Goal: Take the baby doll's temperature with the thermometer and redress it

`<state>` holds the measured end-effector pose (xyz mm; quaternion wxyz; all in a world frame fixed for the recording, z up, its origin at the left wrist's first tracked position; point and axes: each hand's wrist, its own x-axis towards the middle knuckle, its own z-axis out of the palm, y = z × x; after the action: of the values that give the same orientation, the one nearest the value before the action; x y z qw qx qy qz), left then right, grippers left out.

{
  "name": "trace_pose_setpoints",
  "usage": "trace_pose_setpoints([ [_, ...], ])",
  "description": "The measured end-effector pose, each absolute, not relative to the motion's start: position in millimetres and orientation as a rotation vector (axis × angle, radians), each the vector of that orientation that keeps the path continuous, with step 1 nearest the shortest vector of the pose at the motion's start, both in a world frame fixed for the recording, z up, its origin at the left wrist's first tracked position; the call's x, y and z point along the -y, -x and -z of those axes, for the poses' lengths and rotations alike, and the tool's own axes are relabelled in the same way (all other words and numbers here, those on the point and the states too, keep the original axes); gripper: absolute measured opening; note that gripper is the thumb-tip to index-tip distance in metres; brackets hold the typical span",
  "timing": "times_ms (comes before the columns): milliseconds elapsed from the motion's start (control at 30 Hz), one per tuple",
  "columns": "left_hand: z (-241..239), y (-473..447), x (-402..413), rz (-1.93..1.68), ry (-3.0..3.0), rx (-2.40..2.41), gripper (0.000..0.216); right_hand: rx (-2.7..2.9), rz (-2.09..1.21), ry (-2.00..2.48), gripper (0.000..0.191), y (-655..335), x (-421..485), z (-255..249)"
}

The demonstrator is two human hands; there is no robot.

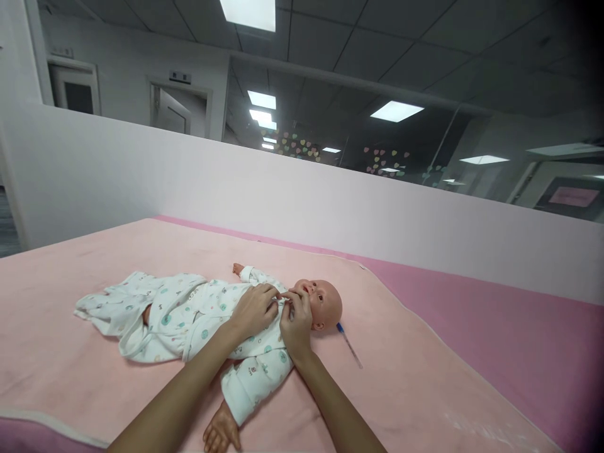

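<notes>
A baby doll [321, 303] lies on its back on a pink blanket [401, 377], head to the right. It wears a white patterned romper [189, 314]. My left hand [255, 309] rests on the doll's chest, fingers curled and pinching the romper's front near the collar. My right hand [296, 321] is closed on the same collar edge just below the doll's chin. The doll's bare near hand [221, 433] sticks out of the sleeve toward me.
A thin pen-like stick with a blue end [349, 345] lies on the blanket just right of the doll's head. A darker pink mat [519, 340] lies beyond the blanket. A low white partition wall [330, 201] runs behind.
</notes>
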<state>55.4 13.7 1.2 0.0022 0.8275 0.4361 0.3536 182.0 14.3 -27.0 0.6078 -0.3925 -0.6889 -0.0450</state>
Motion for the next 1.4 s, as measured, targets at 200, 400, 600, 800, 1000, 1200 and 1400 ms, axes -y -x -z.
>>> trace_pose_setpoints([
  [200,-0.1,-55.9,-15.8,-1.077,-2.607,-1.405,0.019,1.599,0.118,0.908,0.023,-181.5,-13.8,26.1],
  [400,-0.4,-56.4,-15.3,-1.069,-2.623,-1.392,0.019,1.606,0.115,0.906,0.023,-181.7,-14.9,27.3],
  [600,-0.6,-55.2,-14.8,-1.085,-2.629,-1.353,0.020,1.601,0.109,0.904,0.023,-182.0,-15.4,28.2],
  [800,-0.5,-55.3,-15.2,-1.052,-2.601,-1.372,0.023,1.604,0.114,0.911,0.024,-182.4,-14.8,28.0],
  [1000,-1.2,-55.6,-15.4,-1.028,-2.592,-1.393,0.023,1.609,0.121,0.901,0.024,-182.0,-15.8,28.6],
  [1200,-0.4,-55.5,-16.6,-1.012,-2.616,-1.400,0.025,1.611,0.127,0.889,0.023,-182.5,-15.1,27.6],
  [1400,-0.1,-56.6,-17.6,-1.003,-2.618,-1.423,0.023,1.611,0.138,0.895,0.024,-182.4,-16.0,28.3],
])
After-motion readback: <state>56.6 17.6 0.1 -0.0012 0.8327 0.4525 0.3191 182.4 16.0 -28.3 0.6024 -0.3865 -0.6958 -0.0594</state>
